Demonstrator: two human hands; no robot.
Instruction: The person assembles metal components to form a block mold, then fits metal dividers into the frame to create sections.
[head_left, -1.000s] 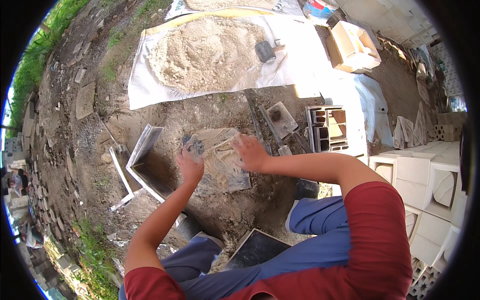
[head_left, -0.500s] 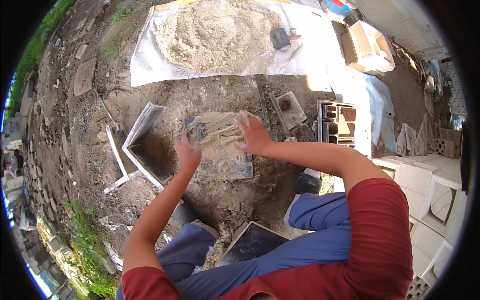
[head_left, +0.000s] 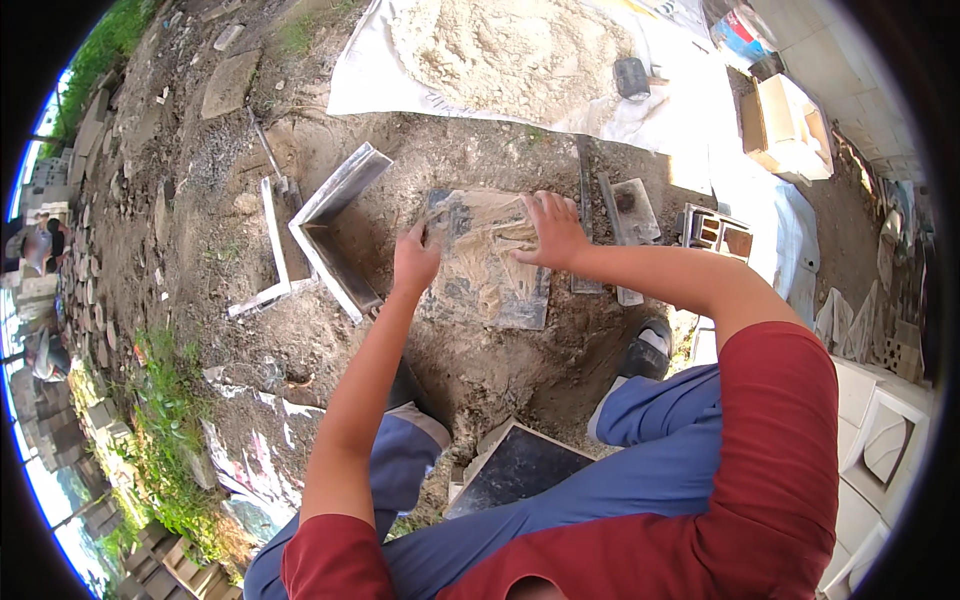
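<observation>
On the ground in front of me lies a dark square plate [head_left: 533, 314], smeared with tan sandy powder [head_left: 480, 262] that is ridged in the middle. My right hand [head_left: 553, 230] rests at the plate's upper right part, its fingers stretched over the powder. At the left edge is my left hand [head_left: 416, 260], fingers slightly apart with nothing visible in them. An L-shaped metal mould piece [head_left: 330, 240] stands left of that hand. Close beyond the plate's right side are long metal bars [head_left: 586, 200] and a small flat plate [head_left: 634, 208].
A large powder heap [head_left: 500, 60] lies on a white sheet [head_left: 365, 85], with a black-headed mallet [head_left: 631, 78] on it. A cardboard box [head_left: 785, 130] and a compartmented mould [head_left: 715, 232] are at right. Another dark plate [head_left: 520, 470] lies between my feet. A thin white angle frame [head_left: 275, 235] is at left.
The whole view has shifted, so the ground items appear farther right and higher. My left hand sits slightly farther outside the plate's left edge; my right hand stays over its upper right part.
</observation>
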